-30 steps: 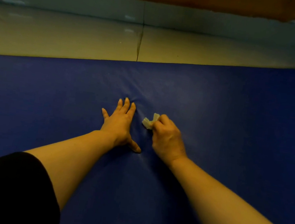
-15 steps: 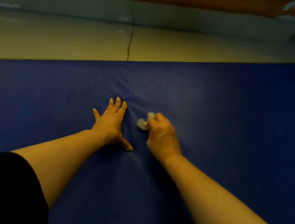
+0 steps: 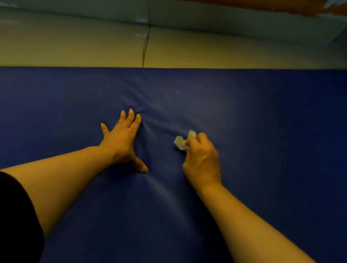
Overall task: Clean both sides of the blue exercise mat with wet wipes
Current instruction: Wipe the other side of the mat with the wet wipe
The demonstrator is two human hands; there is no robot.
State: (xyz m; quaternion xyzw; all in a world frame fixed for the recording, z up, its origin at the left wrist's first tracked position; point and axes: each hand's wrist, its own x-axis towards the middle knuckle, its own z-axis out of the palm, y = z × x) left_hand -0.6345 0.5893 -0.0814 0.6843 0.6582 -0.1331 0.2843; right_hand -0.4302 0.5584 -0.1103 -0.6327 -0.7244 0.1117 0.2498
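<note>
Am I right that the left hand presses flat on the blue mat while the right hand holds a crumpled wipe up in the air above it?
Not quite: the head view shows the right hand holding the crumpled wipe down against the blue mat, not in the air. The left hand does press flat on the mat.

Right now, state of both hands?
Left hand: open, fingers straight, pressing flat on the blue mat.
Right hand: closed, fingers curled around a crumpled wet wipe held against the mat.
</note>
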